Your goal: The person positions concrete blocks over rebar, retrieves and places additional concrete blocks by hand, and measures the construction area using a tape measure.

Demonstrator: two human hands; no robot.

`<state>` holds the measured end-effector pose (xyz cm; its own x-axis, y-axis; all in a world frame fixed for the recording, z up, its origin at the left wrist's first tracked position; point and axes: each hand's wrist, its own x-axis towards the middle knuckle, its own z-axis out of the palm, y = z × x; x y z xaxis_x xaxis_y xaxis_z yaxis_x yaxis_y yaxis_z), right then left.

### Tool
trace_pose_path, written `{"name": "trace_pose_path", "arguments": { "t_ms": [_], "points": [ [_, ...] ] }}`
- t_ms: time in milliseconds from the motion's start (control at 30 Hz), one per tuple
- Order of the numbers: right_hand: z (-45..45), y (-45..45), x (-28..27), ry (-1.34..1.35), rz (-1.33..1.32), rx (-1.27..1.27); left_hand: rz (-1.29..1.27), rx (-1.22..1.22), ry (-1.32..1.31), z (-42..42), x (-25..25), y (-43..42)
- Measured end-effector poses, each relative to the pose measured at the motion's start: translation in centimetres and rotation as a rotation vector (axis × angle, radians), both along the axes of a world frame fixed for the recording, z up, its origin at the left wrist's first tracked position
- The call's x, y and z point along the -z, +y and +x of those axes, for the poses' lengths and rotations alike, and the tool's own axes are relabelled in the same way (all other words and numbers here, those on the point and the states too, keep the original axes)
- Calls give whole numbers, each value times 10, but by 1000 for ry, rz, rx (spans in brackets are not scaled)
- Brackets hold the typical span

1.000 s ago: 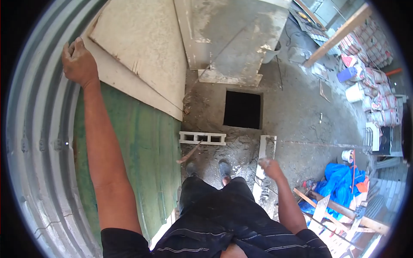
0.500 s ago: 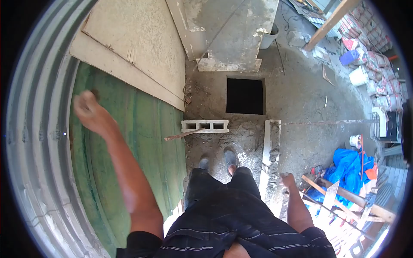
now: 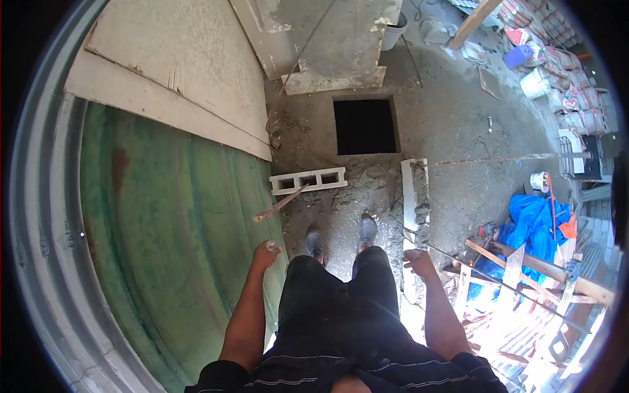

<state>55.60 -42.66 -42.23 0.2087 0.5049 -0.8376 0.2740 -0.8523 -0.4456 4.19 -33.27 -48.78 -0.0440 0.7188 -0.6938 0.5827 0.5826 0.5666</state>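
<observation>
My left hand (image 3: 266, 255) hangs by the edge of the green sheet wall (image 3: 170, 216), its fingers loosely bent and slightly apart, with nothing plainly held. On the other side, my right hand (image 3: 417, 261) hangs beside the low row of blocks (image 3: 411, 216), fingers apart and holding nothing I can see. Ahead of my feet lies a hollow concrete block (image 3: 288, 183) with three openings. A thin wooden stick (image 3: 278, 205) leans against it, one end at the block and the other toward the green wall.
A dark square opening (image 3: 367, 128) is in the floor beyond the block. A grey bucket (image 3: 393, 34), stacked sacks (image 3: 580, 98) and a white bucket (image 3: 535, 84) stand farther off. At right lie a blue tarp (image 3: 534, 219) and wooden planks (image 3: 524, 268).
My left hand has come down from the green wall to my side. My right hand has moved slightly up and left. My feet and view have shifted a little.
</observation>
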Motion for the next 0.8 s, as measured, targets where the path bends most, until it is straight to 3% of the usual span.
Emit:
{"name": "trace_pose_path", "arguments": {
  "t_ms": [267,333,433,500,567,633,800],
  "points": [
    [19,91,87,58,40,-16,-290,-545,-49,-13,35,34],
    [14,121,127,29,125,37,-210,-623,-315,-11,69,48],
    [5,166,213,-40,199,-88,-220,-698,-405,6,140,92],
    [-10,195,262,-358,447,-605,-280,-793,-451,11,199,119],
    [-38,218,313,-291,268,-253,-353,-891,-494,24,254,142],
    [-67,246,332,-264,201,-285,-354,-1157,-541,40,284,162],
    [-116,296,394,-284,163,-373,-275,-1259,-579,47,364,184]
  ]
}}
